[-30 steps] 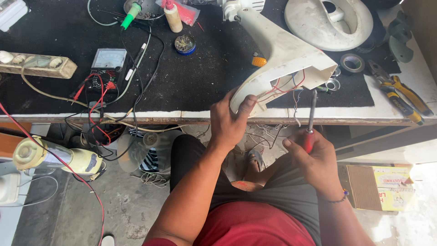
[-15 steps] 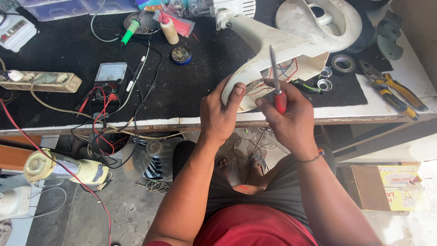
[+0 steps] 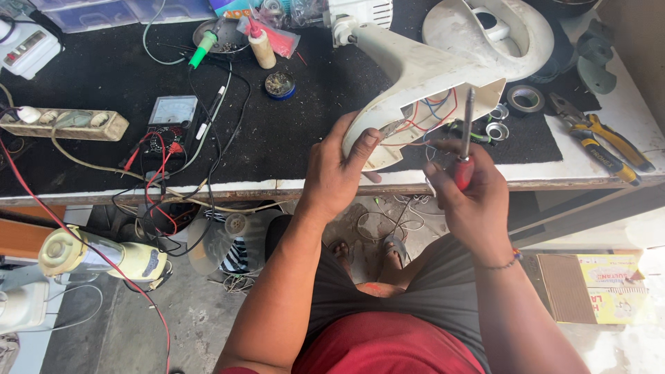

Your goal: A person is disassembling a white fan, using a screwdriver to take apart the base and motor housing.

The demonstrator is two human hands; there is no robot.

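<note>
Two bare hands work at the front edge of a black-matted worktop [image 3: 291, 131]; the left hand [image 3: 337, 173] has its grip clamped on the lower rim of a cream plastic appliance housing [image 3: 422, 76], thumb pressed against the open underside, fingers curled round the outer shell; the housing lies tilted across the worktop edge, its hollow facing the person, with red and blue wires [image 3: 433, 114] showing inside; the right hand [image 3: 474, 194] has its grip closed round a red-handled screwdriver [image 3: 465, 138], the steel shaft pointing upright beside the opening, the fingertips close to loose wire ends; just right of the housing lie two small metal rings [image 3: 497, 121] and a roll of black tape [image 3: 525, 99]; yellow-handled pliers [image 3: 599, 138] rest further right on the bare white edge; well to the left sit an analogue multimeter with red and black leads [image 3: 170, 118] and a worn beige power strip [image 3: 66, 125]; a second cream housing part [image 3: 533, 41] lies behind.
</note>
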